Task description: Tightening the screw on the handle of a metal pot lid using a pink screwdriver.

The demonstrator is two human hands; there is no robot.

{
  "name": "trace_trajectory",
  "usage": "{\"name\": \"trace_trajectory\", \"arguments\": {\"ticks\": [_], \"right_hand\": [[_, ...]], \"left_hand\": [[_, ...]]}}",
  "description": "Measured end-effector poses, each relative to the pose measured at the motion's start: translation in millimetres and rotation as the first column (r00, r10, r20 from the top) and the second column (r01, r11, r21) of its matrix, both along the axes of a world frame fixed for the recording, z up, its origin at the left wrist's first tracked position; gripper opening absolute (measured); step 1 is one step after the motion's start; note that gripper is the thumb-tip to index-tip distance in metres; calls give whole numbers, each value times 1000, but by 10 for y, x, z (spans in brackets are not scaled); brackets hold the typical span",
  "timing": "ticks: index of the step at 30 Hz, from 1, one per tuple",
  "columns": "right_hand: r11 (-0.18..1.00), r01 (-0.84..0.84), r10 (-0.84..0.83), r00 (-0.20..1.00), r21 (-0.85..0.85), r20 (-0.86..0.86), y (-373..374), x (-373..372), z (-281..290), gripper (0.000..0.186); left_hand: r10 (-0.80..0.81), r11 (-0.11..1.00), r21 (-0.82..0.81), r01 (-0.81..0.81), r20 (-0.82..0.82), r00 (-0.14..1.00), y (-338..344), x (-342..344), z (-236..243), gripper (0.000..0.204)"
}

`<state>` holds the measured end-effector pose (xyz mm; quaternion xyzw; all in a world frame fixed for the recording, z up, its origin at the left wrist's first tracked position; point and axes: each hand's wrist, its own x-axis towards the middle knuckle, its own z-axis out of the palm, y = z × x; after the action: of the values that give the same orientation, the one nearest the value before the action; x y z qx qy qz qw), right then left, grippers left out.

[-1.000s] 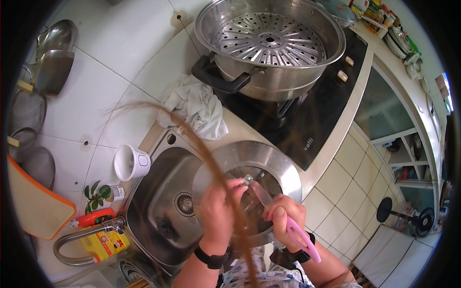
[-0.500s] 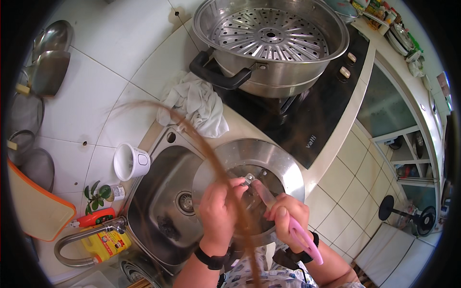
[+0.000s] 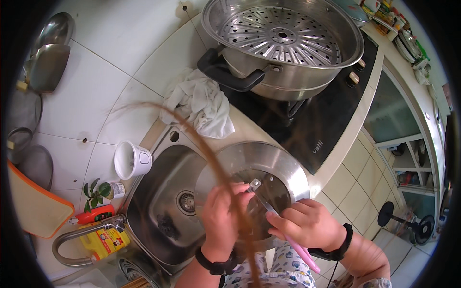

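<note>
My left hand [image 3: 222,211] is closed, with its thumb and fingers pinched by a small shiny metal piece [image 3: 255,184] that has a round spot on it. Hair across the view hides part of these fingers. My right hand [image 3: 307,222] is wrapped round a tool with a pink handle [image 3: 301,253]; its thin blade [image 3: 265,202] points toward the metal piece. The tool's exact kind cannot be made out. Both hands are over a wide round steel vessel [image 3: 293,165] with a dark middle, standing at the sink's right edge.
To the left lies a steel sink [image 3: 165,199] with a curved tap [image 3: 72,261]. A white cup [image 3: 132,160] stands on its rim. Behind are a crumpled white cloth [image 3: 204,103] and a large steamer pot [image 3: 288,79] on the black hob [image 3: 307,129]. Bottles and a plant sit by the wall.
My right hand has turned and moved slightly right and down, and the tool's thin blade now shows. The whole view has shifted a little. The left hand keeps its pinch.
</note>
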<state>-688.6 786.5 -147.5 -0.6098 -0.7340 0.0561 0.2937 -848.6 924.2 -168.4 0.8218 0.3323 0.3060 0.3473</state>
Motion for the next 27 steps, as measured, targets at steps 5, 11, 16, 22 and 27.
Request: {"name": "trace_trajectory", "arguments": {"ticks": [5,11,16,22,27], "right_hand": [[998,49,-46,997,-45,66,-6,-10,99,37],[997,45,-53,991,65,119,-11,20,83,29],[992,38,-41,999,117,22,51,33,64,27],[977,28,-46,996,213,77,54,51,-35,27],[980,-17,-8,992,199,124,81,78,-11,24]], "left_hand": [[-4,1000,-6,4,-26,1000,12,0,10,20],[11,999,-31,-12,-40,999,-10,-7,5,20],[13,999,-32,-13,-17,1000,-11,28,34,19],[22,1000,-14,-23,-59,998,-20,-6,14,20],[22,1000,21,-21,-44,999,-17,8,16,20]]}}
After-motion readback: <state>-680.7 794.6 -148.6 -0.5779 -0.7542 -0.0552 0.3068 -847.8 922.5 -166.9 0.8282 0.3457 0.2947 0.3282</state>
